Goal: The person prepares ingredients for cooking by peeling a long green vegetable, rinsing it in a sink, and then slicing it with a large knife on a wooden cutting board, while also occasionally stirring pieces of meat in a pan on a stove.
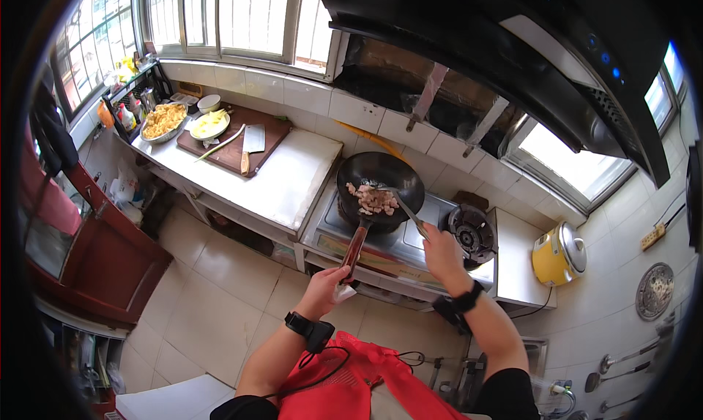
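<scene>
A black wok (406,181) sits on the left burner of a steel gas stove (329,222), with pieces of pale pinkish meat (376,199) in its bottom. My left hand (327,288) is closed on the end of the wok's wooden handle (357,244), with a whitish cloth or paper (345,293) at the palm. In my right hand (444,255) is a metal spatula (406,207), its blade in the wok at the meat; the blade is partly hidden.
Left on the counter, a brown cutting board (272,126) bears a cleaver (253,140), a green onion stalk (219,144) and a plate of pale cut vegetable (210,124). Beside it stands a bowl of fried food (163,122). A second burner (471,230) and yellow rice cooker (556,255) lie right; a range hood (456,52) overhangs.
</scene>
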Available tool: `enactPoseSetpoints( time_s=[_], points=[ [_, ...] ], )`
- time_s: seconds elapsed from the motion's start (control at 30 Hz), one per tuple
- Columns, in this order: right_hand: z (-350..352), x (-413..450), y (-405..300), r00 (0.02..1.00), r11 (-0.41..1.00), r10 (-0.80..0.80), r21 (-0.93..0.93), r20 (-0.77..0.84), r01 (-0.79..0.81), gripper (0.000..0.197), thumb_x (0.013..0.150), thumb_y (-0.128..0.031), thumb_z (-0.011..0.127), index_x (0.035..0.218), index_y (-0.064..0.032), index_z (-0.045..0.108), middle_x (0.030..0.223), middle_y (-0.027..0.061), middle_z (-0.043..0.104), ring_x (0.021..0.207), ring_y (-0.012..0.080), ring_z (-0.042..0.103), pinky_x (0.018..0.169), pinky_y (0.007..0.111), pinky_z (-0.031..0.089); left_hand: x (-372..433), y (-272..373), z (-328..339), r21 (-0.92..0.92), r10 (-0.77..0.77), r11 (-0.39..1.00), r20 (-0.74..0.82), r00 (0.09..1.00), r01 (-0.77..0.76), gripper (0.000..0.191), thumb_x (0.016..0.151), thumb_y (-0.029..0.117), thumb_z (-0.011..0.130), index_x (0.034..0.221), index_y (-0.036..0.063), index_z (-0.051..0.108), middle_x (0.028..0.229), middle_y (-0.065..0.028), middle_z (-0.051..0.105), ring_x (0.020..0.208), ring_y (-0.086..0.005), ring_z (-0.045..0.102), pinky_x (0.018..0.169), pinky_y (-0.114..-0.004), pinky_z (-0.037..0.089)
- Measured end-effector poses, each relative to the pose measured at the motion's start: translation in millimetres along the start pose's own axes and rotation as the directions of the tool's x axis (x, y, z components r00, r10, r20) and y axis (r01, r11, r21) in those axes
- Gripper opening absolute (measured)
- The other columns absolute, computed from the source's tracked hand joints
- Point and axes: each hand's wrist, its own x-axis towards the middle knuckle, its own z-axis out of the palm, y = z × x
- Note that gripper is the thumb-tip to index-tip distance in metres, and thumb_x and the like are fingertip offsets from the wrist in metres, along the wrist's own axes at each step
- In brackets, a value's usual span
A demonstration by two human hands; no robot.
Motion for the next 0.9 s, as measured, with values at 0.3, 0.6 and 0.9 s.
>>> enactPoseSetpoints(
  time_s=[0.3, 0.6, 0.9],
  points=[
    [23, 30, -8, 0.994, 0.995, -0.089, -0.043, 0.060, 0.092, 0.031, 0.086, -0.021, 0.058, 0.116, -0.0131, 0.056, 0.080, 0.0210, 0.062, 0.075, 0.0411, 0.061, 0.067, 0.051, 0.049, 7, -17, -1, -0.114, 0.017, 0.993, 0.037, 0.999, -0.012, 0.022, 0.090, 0.021, 0.064, 0.100, 0.0021, 0.063, 0.087, -0.0030, 0.060, 0.076, -0.0128, 0.057, 0.065, -0.029, 0.052],
    [-12, 110, 48, 0.886, 0.854, 0.385, 0.264, 0.257, -0.448, 0.021, 0.087, -0.019, 0.054, 0.089, -0.0007, 0.064, 0.060, 0.0069, 0.058, 0.044, 0.0140, 0.051, 0.042, 0.029, 0.041, -5, -15, 3, -0.170, 0.023, 0.985, -0.028, 0.999, -0.028, 0.017, 0.088, 0.017, 0.065, 0.095, 0.0021, 0.062, 0.079, -0.0012, 0.055, 0.071, -0.0121, 0.055, 0.063, -0.029, 0.053],
    [39, 142, 38, 0.658, 0.443, 0.336, 0.503, 0.674, -0.742, 0.021, 0.091, -0.023, 0.055, 0.086, -0.0030, 0.060, 0.061, 0.0040, 0.051, 0.040, 0.0077, 0.036, 0.036, 0.022, 0.027, -4, -17, -4, -0.198, 0.016, 0.980, -0.001, 1.000, -0.016, 0.011, 0.087, 0.015, 0.065, 0.090, 0.0054, 0.063, 0.075, -0.0022, 0.058, 0.063, -0.0128, 0.056, 0.055, -0.027, 0.047]
  ],
)
